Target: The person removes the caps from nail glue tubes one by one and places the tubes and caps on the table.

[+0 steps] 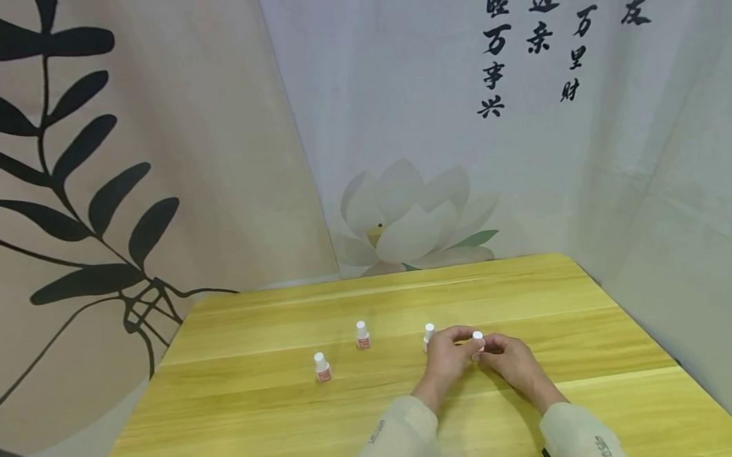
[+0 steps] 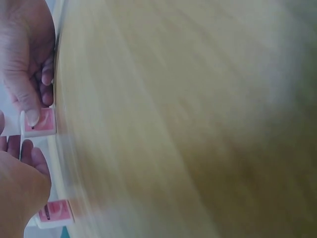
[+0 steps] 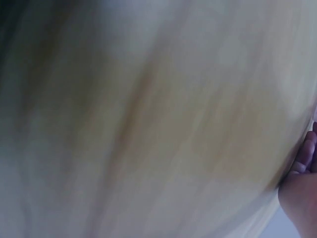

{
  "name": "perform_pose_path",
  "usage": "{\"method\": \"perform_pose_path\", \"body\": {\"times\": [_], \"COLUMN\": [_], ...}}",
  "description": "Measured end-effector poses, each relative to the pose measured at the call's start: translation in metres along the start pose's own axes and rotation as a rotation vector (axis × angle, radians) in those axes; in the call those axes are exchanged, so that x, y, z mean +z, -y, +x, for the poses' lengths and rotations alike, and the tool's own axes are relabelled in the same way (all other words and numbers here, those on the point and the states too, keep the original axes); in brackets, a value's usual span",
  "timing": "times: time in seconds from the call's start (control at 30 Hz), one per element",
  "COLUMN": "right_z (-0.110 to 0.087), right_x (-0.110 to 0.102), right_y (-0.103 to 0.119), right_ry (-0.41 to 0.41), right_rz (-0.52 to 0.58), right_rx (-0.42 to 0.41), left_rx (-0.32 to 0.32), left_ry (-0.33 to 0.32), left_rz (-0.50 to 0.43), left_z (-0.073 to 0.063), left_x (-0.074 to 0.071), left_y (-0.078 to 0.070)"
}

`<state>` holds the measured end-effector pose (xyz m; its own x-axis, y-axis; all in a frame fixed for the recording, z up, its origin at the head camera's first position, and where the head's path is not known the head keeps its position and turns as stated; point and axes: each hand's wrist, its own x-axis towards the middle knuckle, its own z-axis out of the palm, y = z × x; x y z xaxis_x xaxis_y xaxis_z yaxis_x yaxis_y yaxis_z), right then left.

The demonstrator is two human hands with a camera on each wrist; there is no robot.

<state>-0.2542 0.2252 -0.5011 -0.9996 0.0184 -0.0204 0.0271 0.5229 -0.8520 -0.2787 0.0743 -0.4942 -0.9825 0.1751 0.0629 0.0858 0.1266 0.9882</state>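
Note:
Between my two hands in the head view is a small white bottle [image 1: 478, 336] with a white cap. My right hand [image 1: 517, 364] pinches its body; in the left wrist view, the right thumb [image 2: 32, 118] lies on its pink label [image 2: 45, 120]. From the other side my left hand [image 1: 445, 361] pinches it near the cap, thumb and forefinger about it. Fingers hide most of the bottle in the head view. Just beyond the left hand stands a second bottle [image 1: 429, 331], partly hidden. In the right wrist view only part of the right hand [image 3: 302, 186] shows at the edge.
Two more such bottles stand upright to the left, one farther back [image 1: 362, 336] and one nearer [image 1: 322, 369]. All are on a wooden table [image 1: 239, 414]. Printed cloth [image 1: 211, 126] hangs behind the table and along its right side.

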Motion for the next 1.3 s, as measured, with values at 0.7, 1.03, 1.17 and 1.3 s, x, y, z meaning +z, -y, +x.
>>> {"method": "perform_pose_path", "body": {"times": [0.7,1.03,1.17,1.3], "right_z": [-0.0016,0.0015,0.0013,0.0008], "right_x": [-0.0031,-0.0022,-0.0023,-0.0021], "right_y": [0.0002,-0.0008,-0.0001,0.0002], "right_ry": [0.012,0.019,0.018,0.016], "right_rz": [0.028,0.034,0.03,0.022], "right_rx": [0.0,-0.005,-0.005,-0.003], "left_rx": [-0.041,-0.034,-0.031,-0.041], "left_ry": [0.0,-0.002,-0.008,-0.021], "left_rz": [-0.072,-0.021,-0.034,-0.05], "left_z": [-0.0026,-0.0007,-0.0005,-0.0007], "left_x": [0.0029,0.0026,0.003,0.0039], "left_y": [0.0027,0.0042,0.0045,0.0037]}}
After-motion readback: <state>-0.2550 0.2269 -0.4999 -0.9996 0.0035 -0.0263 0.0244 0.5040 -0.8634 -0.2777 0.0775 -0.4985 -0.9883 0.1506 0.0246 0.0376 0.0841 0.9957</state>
